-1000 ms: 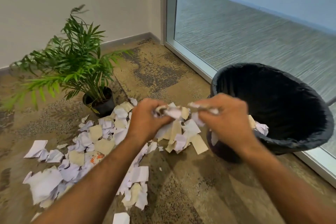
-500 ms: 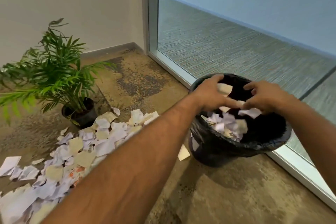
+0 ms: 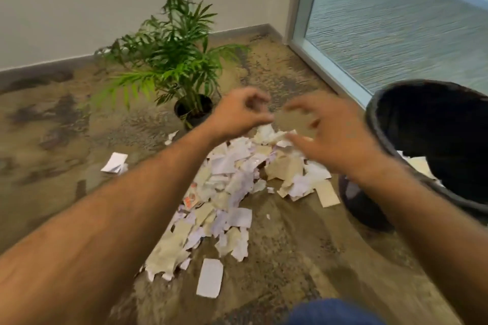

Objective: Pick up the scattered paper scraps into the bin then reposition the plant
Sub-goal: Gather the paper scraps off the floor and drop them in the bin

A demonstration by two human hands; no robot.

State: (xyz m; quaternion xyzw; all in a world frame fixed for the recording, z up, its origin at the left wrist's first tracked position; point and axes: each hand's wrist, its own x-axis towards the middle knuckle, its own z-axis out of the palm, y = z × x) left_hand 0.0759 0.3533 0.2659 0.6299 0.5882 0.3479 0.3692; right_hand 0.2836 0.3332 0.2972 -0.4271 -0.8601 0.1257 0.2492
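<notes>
Both hands hover empty over the far end of the paper scraps [image 3: 232,192], which lie in a long heap on the carpet. The left hand [image 3: 237,113] has its fingers [image 3: 257,99] curled loosely around nothing; the right hand [image 3: 332,137] has its fingers spread open, blurred by motion. The bin [image 3: 383,124] stands just to the right of the heap, lined in black, with a few scraps visible inside near its rim. The plant [image 3: 171,55], in a small dark pot [image 3: 194,111], stands just beyond the heap's far end, close to the left hand.

Most of the job looks undone: the heap is large, and stray pieces lie apart from it, one on its left [image 3: 115,163] and one at its near end [image 3: 210,281].

The main risk is a loose scoop. Light, flat scraps taken in a two-handed bunch can slip out on the way to the bin and scatter again on the carpet. One tan piece [image 3: 327,194] already lies against the bin's base and is easily overlooked. Reaching for the heap's far edge, the left forearm could brush the fronds or knock the light pot over. A careless swing right could tip the bin.
</notes>
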